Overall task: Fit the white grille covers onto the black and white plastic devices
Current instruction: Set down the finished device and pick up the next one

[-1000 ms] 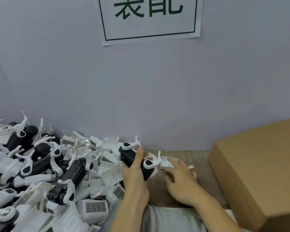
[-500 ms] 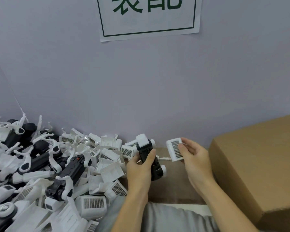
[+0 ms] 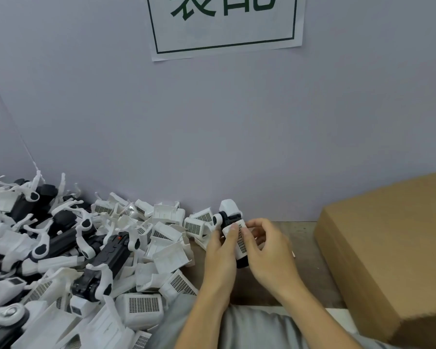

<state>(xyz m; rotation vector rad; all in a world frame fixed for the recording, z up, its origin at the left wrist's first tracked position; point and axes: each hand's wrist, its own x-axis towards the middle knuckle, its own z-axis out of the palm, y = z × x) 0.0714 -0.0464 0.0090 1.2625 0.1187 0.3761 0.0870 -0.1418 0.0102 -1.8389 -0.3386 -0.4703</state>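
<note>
Left hand: the left hand is curled round a black and white device, which is held upright above the wooden bench near the grey wall.
Right hand: the right hand is closed on a white grille cover, its fingertips pinching the cover flat against the device's front face.
Change: half a second ago the cover was held apart from the device, to its right; now the two parts are pressed together between both hands.
Count in hand: one device and one cover are held.
Pile: loose covers and unfitted devices are heaped on the bench to the left; at least ten grille faces and about six black bodies can be made out, though the tangle prevents an exact count.
Surroundings: one cardboard box is seen at the right, and one printed sign is fixed to the wall above.
</note>
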